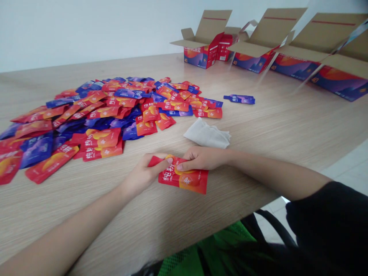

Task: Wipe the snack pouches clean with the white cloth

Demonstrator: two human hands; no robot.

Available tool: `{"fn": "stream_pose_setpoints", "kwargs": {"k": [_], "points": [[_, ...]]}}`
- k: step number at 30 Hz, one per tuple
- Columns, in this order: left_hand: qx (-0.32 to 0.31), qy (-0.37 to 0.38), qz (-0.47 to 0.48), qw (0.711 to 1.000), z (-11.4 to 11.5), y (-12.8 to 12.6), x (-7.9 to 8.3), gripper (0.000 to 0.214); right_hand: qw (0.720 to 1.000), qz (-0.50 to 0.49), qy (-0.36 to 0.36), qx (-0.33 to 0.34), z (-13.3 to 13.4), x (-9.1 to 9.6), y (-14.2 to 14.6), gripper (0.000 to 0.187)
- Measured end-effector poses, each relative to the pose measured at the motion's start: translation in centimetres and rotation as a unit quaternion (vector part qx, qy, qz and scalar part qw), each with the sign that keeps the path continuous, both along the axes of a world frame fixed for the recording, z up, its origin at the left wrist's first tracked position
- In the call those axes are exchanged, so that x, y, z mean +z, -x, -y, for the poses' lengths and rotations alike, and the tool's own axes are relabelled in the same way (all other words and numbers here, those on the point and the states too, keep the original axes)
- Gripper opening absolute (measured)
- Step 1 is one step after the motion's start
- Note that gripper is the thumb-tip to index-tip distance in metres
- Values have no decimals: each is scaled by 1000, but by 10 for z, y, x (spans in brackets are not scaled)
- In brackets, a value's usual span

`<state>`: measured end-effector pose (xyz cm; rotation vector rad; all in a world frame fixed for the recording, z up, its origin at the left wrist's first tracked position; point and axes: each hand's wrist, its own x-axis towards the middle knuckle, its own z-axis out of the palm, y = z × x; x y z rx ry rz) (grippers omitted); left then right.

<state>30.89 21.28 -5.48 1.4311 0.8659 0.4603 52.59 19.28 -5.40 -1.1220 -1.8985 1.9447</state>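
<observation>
At lower centre of the frame, the left hand (145, 172) and right hand (201, 159) meet over a red sachet (186, 179), both closed narrowly on it. The left thumb and fingers pinch its upper left part, while the right hand grips its top edge from the other side.

Upper left of them, a heap of red and blue sachets (100, 115) spreads across the bench (267, 130), its nearest pieces close to the left hand. Just above the right hand lies a crumpled white cloth (206, 133), and farther up, one blue sachet (239, 99) lies alone. Along the upper right, open red-and-blue cartons (251, 63) stand in a row, flaps raised. At lower right, a black sleeve (322, 214) covers the upper right arm.
</observation>
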Motion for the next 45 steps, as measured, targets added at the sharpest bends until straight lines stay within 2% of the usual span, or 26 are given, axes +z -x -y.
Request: {"fn": "stream_pose_setpoints", "kwargs": {"k": [3, 5, 8, 11, 14, 20, 26, 28, 31, 34, 40, 43, 45], "points": [[20, -24, -11, 999, 3, -1, 0, 23, 999, 7, 21, -48, 0, 2, 4, 41], [-1, -64, -32, 997, 5, -1, -2, 25, 997, 5, 22, -69, 0, 2, 6, 43], [-42, -97, -57, 993, 6, 0, -5, 30, 998, 7, -7, -56, 2, 0, 8, 46], [-47, -84, -60, 994, 8, 0, -7, 31, 999, 3, -26, -44, 2, -1, 8, 46], [-14, -68, -44, 997, 9, -1, -8, 30, 998, 9, -27, -57, 2, 0, 8, 41], [106, -48, 3, 993, 4, -4, -10, 29, 992, -45, 51, -107, -6, 1, 1, 22], [102, -57, 2, 993, 3, -3, -9, 50, 991, -20, -8, -130, -9, -4, -6, 24], [112, -58, 1, 992, 4, -3, -10, 51, 989, -19, 16, -142, -9, -3, -7, 26], [154, -42, 20, 987, 3, -2, -15, 45, 982, -31, 97, -158, -9, 1, -10, 31], [178, -18, 55, 982, -1, 0, -21, 46, 976, -54, 128, -168, -9, 6, -13, 25], [152, 0, 81, 985, -6, -1, -20, 51, 978, -60, 35, -197, -8, 10, -14, 15], [126, -1, 82, 989, -6, -1, -20, 54, 963, -85, 47, -250, -9, 12, -15, 21], [120, -18, 91, 988, -7, -1, -20, 57, 960, -105, 78, -247, -10, 12, -16, 25]]}}
